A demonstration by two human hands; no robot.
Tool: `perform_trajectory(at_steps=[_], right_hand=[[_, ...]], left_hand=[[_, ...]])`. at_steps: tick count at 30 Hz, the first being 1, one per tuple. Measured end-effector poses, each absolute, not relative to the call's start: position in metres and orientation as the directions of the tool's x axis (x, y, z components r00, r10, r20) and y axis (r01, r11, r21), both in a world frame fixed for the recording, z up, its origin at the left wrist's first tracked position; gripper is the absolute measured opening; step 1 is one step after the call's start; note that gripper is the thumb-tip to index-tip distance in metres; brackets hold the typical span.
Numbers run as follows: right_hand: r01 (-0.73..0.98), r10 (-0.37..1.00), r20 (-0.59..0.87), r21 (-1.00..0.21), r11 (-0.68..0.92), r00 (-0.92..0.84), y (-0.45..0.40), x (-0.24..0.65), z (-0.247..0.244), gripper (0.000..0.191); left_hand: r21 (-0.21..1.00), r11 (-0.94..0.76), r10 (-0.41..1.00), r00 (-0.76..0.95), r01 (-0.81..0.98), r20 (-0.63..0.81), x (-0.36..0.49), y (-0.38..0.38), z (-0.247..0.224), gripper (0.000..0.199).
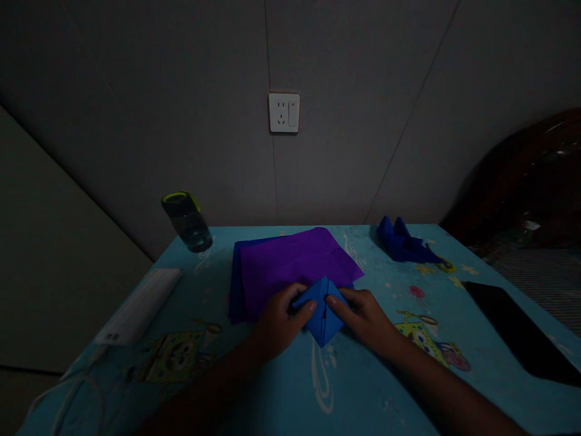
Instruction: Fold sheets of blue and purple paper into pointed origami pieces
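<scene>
A blue folded paper (321, 327), diamond-shaped with a seam down its middle, is held between both hands above the table. My left hand (282, 318) grips its left side, the thumb lying on the front face. On the right side my right hand (365, 315) pinches it, thumb pressed near the centre seam and fingers behind. The fingers at the back are partly hidden by the paper. Just beyond the hands lie purple paper sheets (295, 257), with a darker blue sheet (236, 284) showing under them.
A blue folded paper figure (402, 241) rests at the back right. A dark flat object (517, 327) lies along the right edge. At left are a water bottle (187, 221) and a white power strip (140, 306) with cables. A wall socket (284, 112) is behind the table (363, 393).
</scene>
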State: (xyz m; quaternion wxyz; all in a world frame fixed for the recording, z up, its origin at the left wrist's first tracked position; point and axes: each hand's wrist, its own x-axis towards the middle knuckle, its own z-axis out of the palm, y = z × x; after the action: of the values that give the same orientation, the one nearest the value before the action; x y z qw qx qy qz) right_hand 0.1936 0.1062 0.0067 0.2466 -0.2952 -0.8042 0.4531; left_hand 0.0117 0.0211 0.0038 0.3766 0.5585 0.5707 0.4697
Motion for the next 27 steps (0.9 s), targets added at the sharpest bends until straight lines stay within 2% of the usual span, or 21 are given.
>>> perform_trajectory(at_steps=[2, 4, 10, 17, 27], right_hand=[[0.232, 0.681, 0.128, -0.882, 0.411, -0.721, 0.106, 0.193, 0.009, 0.038], [0.213, 0.654, 0.132, -0.882, 0.421, -0.744, 0.105, 0.193, 0.011, 0.037], [0.196, 0.601, 0.099, -0.893, 0.405, -0.793, 0.103, 0.193, 0.007, 0.038], [0.16, 0.581, 0.149, -0.881, 0.446, -0.8, 0.104, 0.192, 0.008, 0.035], [0.181, 0.657, 0.228, -0.851, 0.493, -0.718, 0.102, 0.19, 0.009, 0.042]], left_hand=[[0.978, -0.025, 0.997, -0.065, 0.206, 0.039, 0.013, 0.02, 0.003, 0.022], [0.979, -0.033, 0.998, -0.049, 0.199, 0.043, 0.014, 0.019, 0.003, 0.022], [0.956, -0.053, 0.998, -0.013, 0.288, 0.059, 0.017, 0.016, 0.005, 0.019], [0.926, -0.111, 0.994, 0.04, 0.36, 0.104, 0.018, 0.015, 0.006, 0.018], [0.898, -0.105, 0.994, 0.017, 0.427, 0.108, 0.024, 0.01, 0.01, 0.019]])
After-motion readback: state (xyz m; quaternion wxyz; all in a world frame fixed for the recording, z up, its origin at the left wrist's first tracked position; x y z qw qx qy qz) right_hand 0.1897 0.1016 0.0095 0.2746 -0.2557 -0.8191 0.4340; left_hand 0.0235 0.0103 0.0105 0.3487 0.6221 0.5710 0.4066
